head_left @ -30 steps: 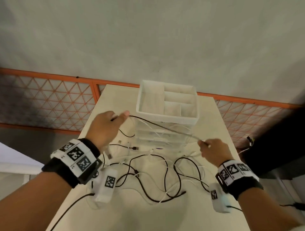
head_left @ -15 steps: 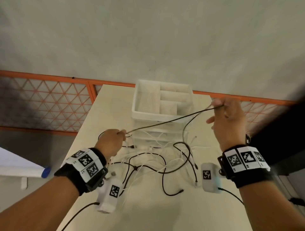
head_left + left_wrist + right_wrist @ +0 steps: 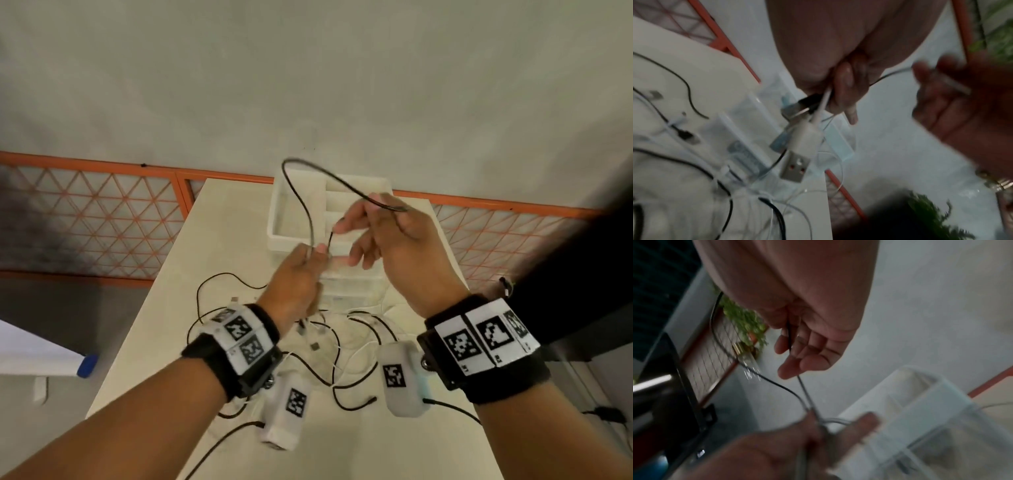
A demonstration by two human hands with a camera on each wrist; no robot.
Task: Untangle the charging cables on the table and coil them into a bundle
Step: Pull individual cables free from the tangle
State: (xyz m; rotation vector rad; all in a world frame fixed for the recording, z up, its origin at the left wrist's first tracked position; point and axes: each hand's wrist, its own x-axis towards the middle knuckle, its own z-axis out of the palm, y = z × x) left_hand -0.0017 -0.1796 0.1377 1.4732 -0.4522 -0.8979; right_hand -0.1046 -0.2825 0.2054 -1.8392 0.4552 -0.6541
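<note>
Over at the table's left edge [image 3: 144,325] I see one loose black lead [image 3: 219,278] curving across the bare top by itself. Next along, my left hand [image 3: 294,284] is raised above the middle of the table, its fingers curled tight around the black cable [image 3: 308,219] at the base of a loop. The left wrist camera shows that same fist also gripping a white cable [image 3: 823,100], whose white USB plug [image 3: 797,155] dangles below the knuckles, beside a black plug [image 3: 807,100] poking out of the fist. Beneath both wrists, toward the near edge, the remaining tangle of black and white cables [image 3: 342,346] lies spread on the tabletop. The held black cable rises from my left fist, arches up over the white drawer organizer [image 3: 294,236] at the far edge, and comes back down to my right hand [image 3: 394,240]. That hand pinches the cable between thumb and forefinger near its upper part, with the other fingers loosely spread and relaxed; the right wrist camera shows the strand running down past the palm to my left hand. The two hands are close, fingertips nearly meeting. Motion blur hides the finer finger detail.
</note>
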